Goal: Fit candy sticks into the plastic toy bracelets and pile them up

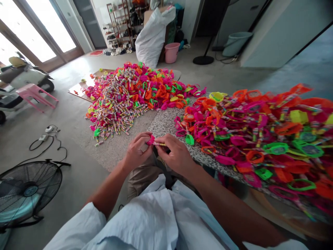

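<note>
Over my lap, at the table's near edge, my two hands meet. My left hand (137,151) is closed, pinching a small bright pink plastic piece (150,140) between thumb and fingers. Closed too, my right hand (177,154) grips a thin, wrapped candy tube (159,144), its end touching or very close to the pink piece. Whether the two are joined I cannot tell. Right of my hands lies a heap of plastic toy watches (256,156) in pink, orange, green and yellow, many with striped tubes. Ahead rises a second heap of tubes and toy watches (125,93).
The speckled stone tabletop (166,121) carries both heaps. A black fan (30,189) stands on the floor at left, near a cable (53,139). Further off are a pink stool (36,92), a scooter (26,76), a white sack (151,38) and a pink bucket (171,52).
</note>
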The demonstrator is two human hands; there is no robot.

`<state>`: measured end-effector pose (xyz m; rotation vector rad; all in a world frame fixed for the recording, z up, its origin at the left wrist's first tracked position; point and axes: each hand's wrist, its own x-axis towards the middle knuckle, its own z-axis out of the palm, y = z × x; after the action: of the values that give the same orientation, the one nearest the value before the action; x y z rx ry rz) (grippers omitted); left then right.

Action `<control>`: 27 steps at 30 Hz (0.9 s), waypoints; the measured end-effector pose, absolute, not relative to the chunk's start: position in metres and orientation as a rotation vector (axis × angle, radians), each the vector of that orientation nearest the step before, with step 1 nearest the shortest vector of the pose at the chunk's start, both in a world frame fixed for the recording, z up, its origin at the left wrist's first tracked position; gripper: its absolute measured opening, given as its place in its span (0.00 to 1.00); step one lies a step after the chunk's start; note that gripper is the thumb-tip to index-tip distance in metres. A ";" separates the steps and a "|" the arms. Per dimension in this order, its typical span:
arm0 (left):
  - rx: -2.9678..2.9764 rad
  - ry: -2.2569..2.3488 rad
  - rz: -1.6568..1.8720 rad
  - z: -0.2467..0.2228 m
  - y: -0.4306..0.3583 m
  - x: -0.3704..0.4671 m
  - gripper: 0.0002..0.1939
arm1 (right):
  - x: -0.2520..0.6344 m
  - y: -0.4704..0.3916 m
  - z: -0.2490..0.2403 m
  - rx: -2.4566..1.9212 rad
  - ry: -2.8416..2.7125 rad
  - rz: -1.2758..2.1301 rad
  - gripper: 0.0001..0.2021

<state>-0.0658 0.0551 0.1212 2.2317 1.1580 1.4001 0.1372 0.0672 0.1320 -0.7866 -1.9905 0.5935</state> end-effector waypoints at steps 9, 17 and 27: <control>2.298 1.194 1.365 0.118 0.056 -0.066 0.08 | 0.138 0.066 0.133 -0.812 -1.973 0.625 0.07; 2.368 1.129 1.321 0.117 0.060 -0.069 0.10 | 0.139 0.067 0.131 -0.830 -1.974 0.603 0.06; 2.464 1.084 1.111 0.121 0.063 -0.076 0.09 | 0.140 0.068 0.134 -0.909 -1.900 0.809 0.04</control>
<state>-0.0764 0.0626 0.1207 2.4636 1.0838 1.1106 0.1403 0.0677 0.1344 -0.9091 -1.9000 0.8089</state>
